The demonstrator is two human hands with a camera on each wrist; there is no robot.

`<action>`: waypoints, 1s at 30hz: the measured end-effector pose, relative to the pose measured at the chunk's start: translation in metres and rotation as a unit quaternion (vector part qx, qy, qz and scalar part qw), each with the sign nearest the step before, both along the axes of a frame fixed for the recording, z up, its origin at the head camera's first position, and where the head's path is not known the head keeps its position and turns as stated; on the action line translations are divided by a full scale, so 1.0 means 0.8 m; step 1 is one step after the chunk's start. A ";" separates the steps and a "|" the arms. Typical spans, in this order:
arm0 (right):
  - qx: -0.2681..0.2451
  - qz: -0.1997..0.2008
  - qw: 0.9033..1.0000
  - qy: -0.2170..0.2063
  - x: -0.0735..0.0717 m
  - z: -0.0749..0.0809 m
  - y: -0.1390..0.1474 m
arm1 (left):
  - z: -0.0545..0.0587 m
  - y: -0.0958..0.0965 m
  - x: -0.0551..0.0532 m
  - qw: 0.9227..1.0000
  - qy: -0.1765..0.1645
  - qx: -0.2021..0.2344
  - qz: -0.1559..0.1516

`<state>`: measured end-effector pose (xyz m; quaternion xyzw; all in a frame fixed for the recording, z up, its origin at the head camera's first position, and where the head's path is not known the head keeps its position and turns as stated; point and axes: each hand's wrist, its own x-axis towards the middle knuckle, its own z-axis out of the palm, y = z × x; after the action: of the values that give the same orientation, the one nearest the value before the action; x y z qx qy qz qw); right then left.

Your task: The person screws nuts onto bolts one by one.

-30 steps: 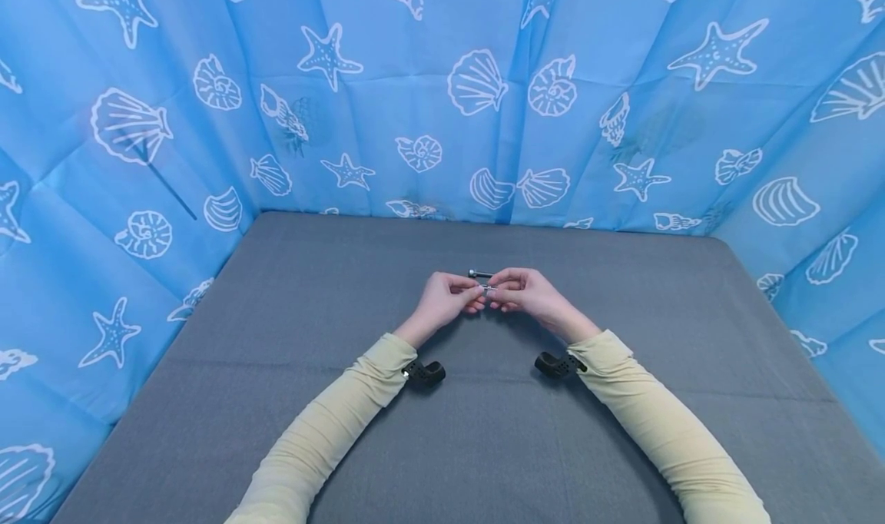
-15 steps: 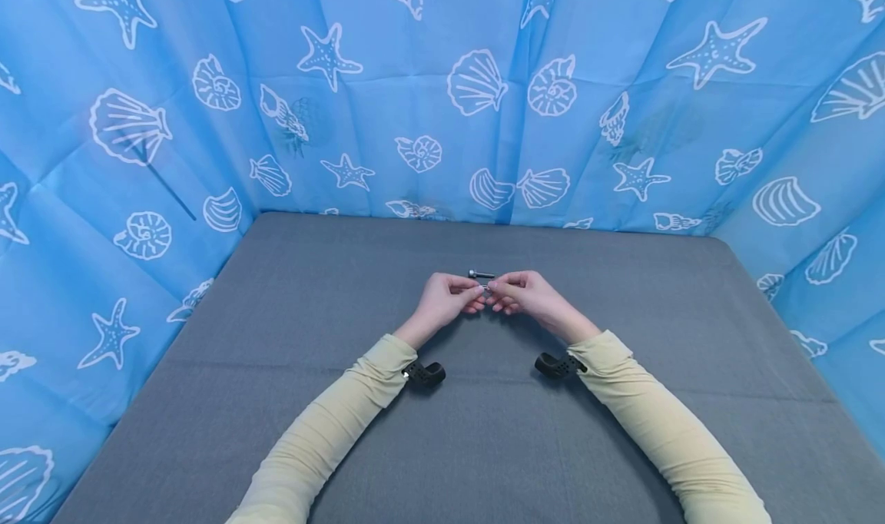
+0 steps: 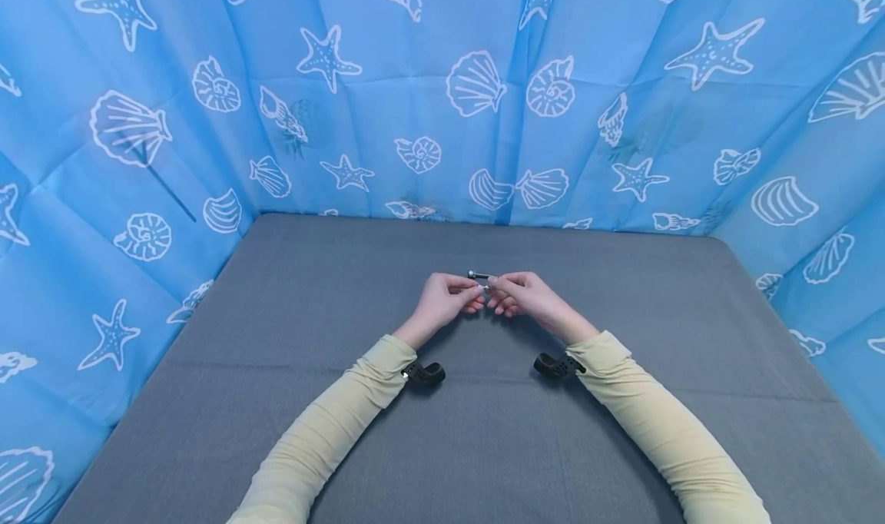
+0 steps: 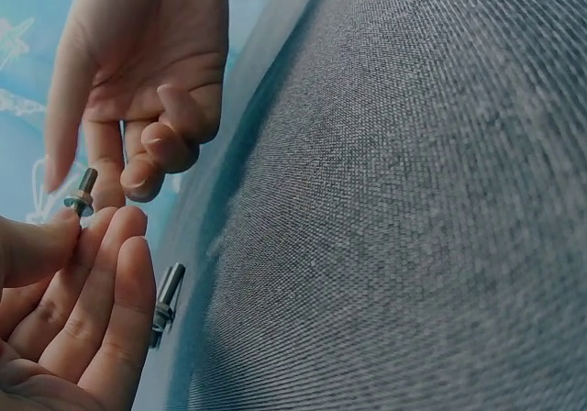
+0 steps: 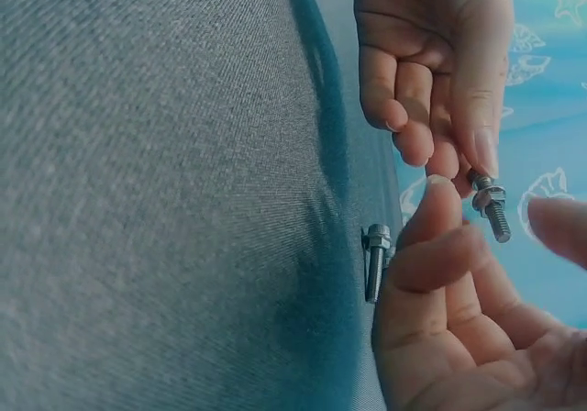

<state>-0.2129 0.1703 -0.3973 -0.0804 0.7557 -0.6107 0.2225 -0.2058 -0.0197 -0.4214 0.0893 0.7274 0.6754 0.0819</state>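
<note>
Between its thumb and index finger my left hand (image 3: 442,297) pinches a small metal bolt (image 5: 497,216) with a nut (image 5: 489,195) on its shank. The bolt's threaded end sticks out towards my right hand (image 3: 528,292). In the left wrist view, the right thumb and index finger stand apart on either side of that end, and the other right fingers curl loosely. I see no grip by the right hand on the bolt. Just beyond both hands, a second bolt (image 3: 478,274) with a nut near its head lies on the grey table.
The grey cloth-covered table (image 3: 332,416) spreads around the hands. A blue curtain (image 3: 429,101) with white shells and starfish hangs behind it and along both sides. Each wrist wears a black camera mount (image 3: 425,373).
The right thumb and fingers have shifted slightly at the bolt's end, and more of the second bolt shows than one second ago. The left hand stays almost still.
</note>
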 end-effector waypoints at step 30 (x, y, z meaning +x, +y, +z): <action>0.020 -0.001 0.999 0.032 0.001 -0.001 -0.001 | -0.002 0.000 0.000 1.000 0.010 -0.007 -0.006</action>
<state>-0.2120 0.1696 -0.3978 -0.0942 0.7743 -0.5932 0.1993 -0.2058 -0.0193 -0.4232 0.0997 0.7327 0.6686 0.0788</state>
